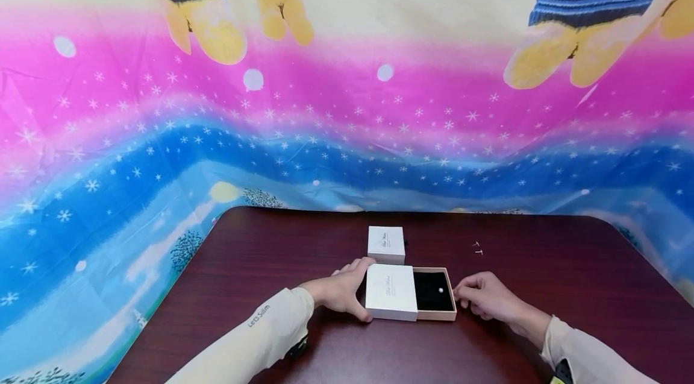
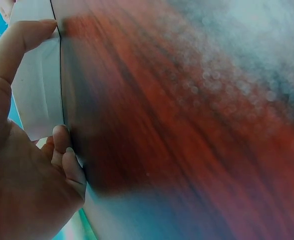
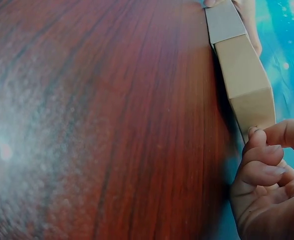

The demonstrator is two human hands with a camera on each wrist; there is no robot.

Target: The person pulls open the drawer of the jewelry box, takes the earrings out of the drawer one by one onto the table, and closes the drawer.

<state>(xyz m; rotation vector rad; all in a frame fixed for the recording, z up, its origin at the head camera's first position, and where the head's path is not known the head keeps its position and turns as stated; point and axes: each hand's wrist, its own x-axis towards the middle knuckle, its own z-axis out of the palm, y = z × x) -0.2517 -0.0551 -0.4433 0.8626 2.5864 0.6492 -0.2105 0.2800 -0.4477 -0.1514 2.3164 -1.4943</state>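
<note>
clamping white sleeve (image 1: 389, 296) at nine o'clock with left hand (image 1: 343, 290), pinching with right hand (image 1: 488, 296) at three o'clock the drawer (image 1: 437, 315), already partly out, not yet fully.

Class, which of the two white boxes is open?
The nearer box, between the left hand and right hand: its drawer is partly out, showing black lining. The box behind shows no drawer out.
</note>
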